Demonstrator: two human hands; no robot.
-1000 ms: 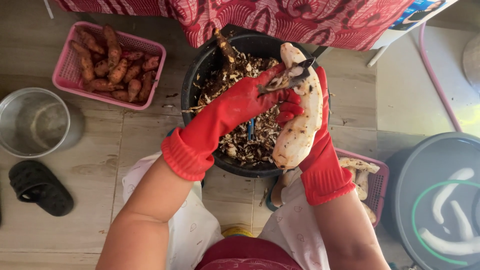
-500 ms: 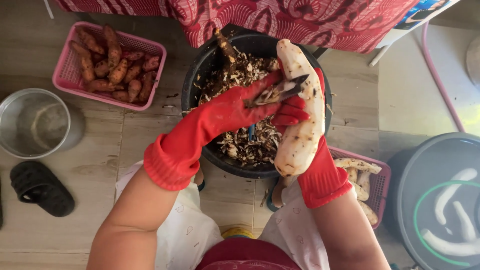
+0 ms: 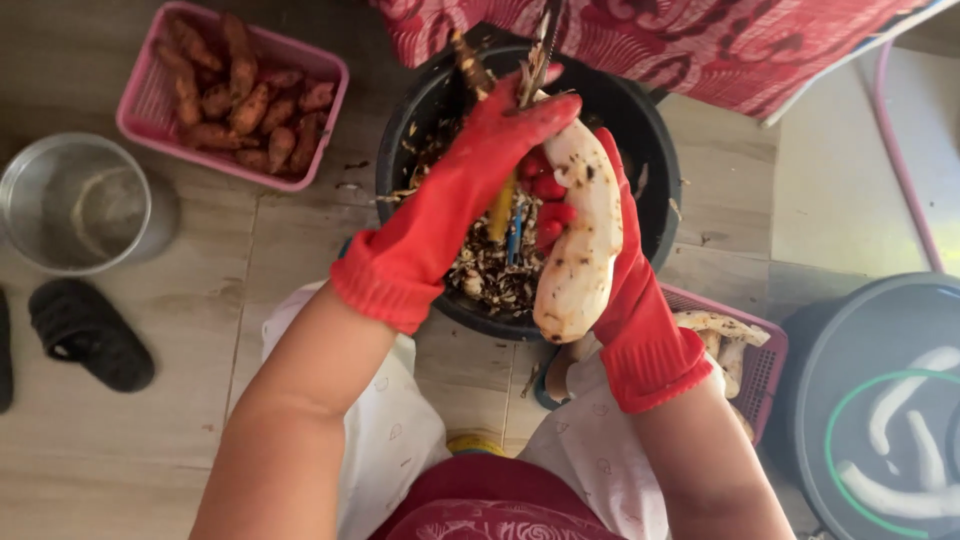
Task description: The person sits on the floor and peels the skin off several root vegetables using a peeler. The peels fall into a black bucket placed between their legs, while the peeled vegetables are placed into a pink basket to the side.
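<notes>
Peeled root (image 3: pixel 580 235): one, pale and long, held upright over the black tub (image 3: pixel 655 150), speckled with dark spots.
Right hand (image 3: pixel 610 240): one, in a red rubber glove, closed around the root from behind, fingertips (image 3: pixel 545 185) curled over its near side.
Left hand (image 3: pixel 480 170): one, also in a red glove, closed on a peeler (image 3: pixel 535 60) whose blade stood at the root's top end; exact grip hidden by the glove.
Black tub: one, round, directly under both hands, filled with brown and white peelings (image 3: pixel 490 270).
Pink basket (image 3: pixel 140 110): one, far left of the tub, holding roughly a dozen unpeeled orange-brown roots (image 3: pixel 240 105).
Second pink basket (image 3: pixel 760 365): one, just right of the right forearm, holding a few pale peeled pieces (image 3: pixel 725 330); count uncertain.
Metal pot (image 3: pixel 75 205): one, left, beside the first basket.
Black sandal (image 3: pixel 90 335): one in full view below the pot.
Dark lidded bin (image 3: pixel 880 410): one, lower right, near the second basket.
Patterned red cloth (image 3: pixel 700 45): one, along the top edge behind the tub.
</notes>
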